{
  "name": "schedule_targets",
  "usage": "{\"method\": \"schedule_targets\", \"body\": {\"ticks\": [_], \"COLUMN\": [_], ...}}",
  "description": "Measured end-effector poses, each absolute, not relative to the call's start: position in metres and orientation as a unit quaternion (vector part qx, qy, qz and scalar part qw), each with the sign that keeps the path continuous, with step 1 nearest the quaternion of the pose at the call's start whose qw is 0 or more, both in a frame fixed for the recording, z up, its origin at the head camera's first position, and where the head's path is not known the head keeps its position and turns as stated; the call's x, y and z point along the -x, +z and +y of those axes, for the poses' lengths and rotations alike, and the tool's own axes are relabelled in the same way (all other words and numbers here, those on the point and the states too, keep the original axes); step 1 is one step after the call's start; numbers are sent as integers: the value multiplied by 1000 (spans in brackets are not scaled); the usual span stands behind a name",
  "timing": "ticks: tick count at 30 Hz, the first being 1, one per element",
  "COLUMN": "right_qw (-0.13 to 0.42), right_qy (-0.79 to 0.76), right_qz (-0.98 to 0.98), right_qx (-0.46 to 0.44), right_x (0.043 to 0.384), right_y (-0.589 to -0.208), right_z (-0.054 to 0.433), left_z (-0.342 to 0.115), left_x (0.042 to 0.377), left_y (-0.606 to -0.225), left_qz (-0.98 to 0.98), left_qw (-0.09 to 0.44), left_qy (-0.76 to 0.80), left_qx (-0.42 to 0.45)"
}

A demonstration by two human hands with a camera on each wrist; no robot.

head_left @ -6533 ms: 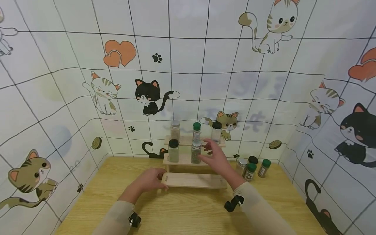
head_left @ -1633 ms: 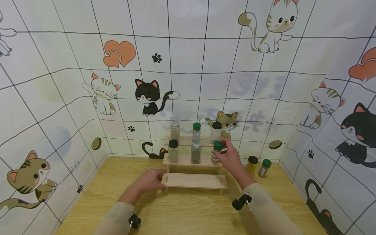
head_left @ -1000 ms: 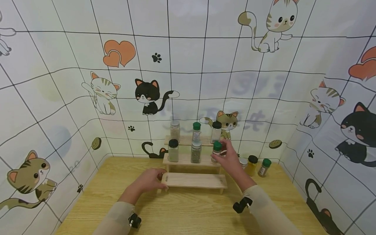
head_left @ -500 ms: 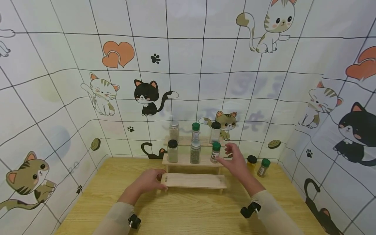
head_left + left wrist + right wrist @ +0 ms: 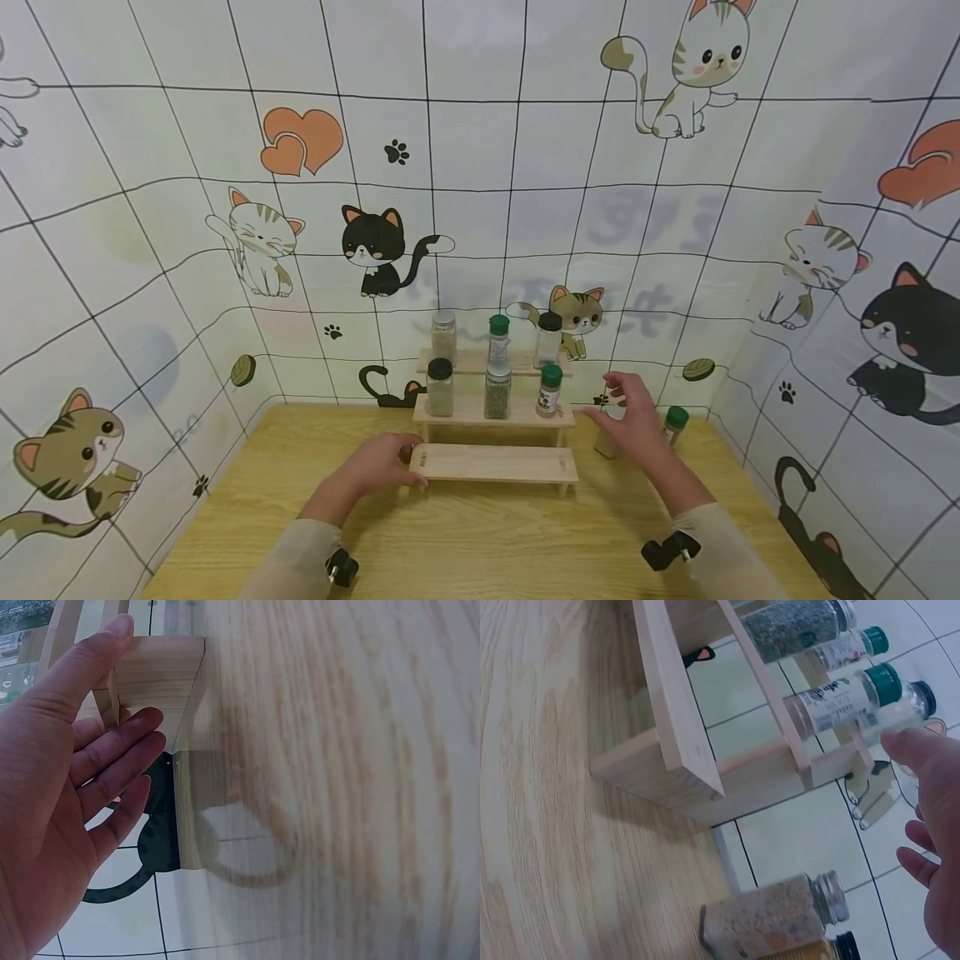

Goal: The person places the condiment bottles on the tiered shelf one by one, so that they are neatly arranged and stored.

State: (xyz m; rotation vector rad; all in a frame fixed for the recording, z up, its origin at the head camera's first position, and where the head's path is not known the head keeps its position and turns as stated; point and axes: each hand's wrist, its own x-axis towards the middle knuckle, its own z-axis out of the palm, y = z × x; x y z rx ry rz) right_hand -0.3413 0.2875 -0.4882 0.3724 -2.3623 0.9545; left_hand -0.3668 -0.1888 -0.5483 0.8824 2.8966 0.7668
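Observation:
A three-tier wooden spice rack (image 5: 495, 463) stands on the table against the wall. My left hand (image 5: 384, 462) holds the left end of its lowest shelf, thumb in front and index finger behind in the left wrist view. On the middle shelf stand a black-capped jar (image 5: 440, 392), a silver-capped herb jar (image 5: 497, 395) and a green-capped spice jar (image 5: 549, 392). My right hand (image 5: 637, 423) is empty, fingers apart, to the right of the rack. It partly covers a silver-capped jar (image 5: 769, 919) and a black-capped yellow jar (image 5: 802, 951) in the head view.
The top shelf carries a clear-capped jar (image 5: 444, 335), a green-capped jar (image 5: 498, 335) and a black-capped jar (image 5: 549, 337). Another green-capped jar (image 5: 675, 423) stands on the table (image 5: 480, 542) at the right. A cat-patterned tiled wall covering (image 5: 472, 142) closes off the back and sides.
My right hand set the green-capped jar on the middle shelf's right end, let it go and moved right towards the jars on the table. The left hand has stayed at the rack.

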Motion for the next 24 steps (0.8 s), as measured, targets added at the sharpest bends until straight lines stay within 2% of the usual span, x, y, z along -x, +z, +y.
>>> {"method": "schedule_targets", "body": {"ticks": [4,12,24], "right_qw": [277,218,179], "right_qy": [328,308,269], "right_qz": [-894,-922,-942], "right_qx": [-123,-82,-90], "right_x": [335,325,331], "right_y": [-487,-492,-507], "right_z": [302,325,328], "left_z": [-188,-189,-188], "left_x": [366,366,364], "left_y": [-548,-548,-547], "left_qz": [926,925,928], "left_qw": [9,14,8], "left_qy": [247,256,244], "left_qx": [-284,-280,-283]}}
